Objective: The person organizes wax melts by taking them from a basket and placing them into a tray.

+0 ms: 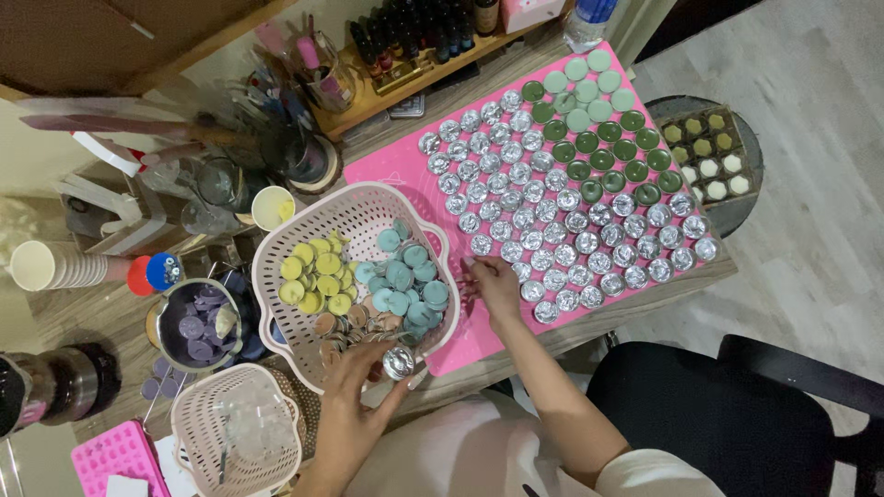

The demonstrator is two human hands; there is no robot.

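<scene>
Our left hand (354,391) pinches a thin foil cup (398,362) by its rim; it looks light, easily dented. Our right hand (495,283) rests loosely open on the pink mat (405,170)

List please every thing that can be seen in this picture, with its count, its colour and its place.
silicone mat: one, pink, on the table
foil cups: many, silver, in rows on the mat
filled cups: about two dozen, dark and pale green, far end of the mat
basket: one, pale pink, left of the mat
wax discs: many, yellow, teal and brownish, inside the basket
pot: one, metal, with purple pieces, left of the basket
second basket: one, pale pink, near bottom left
tray: one, brown, with pale pieces, on a round stool
left hand: holds one silver cup
right hand: fingers on the mat
</scene>
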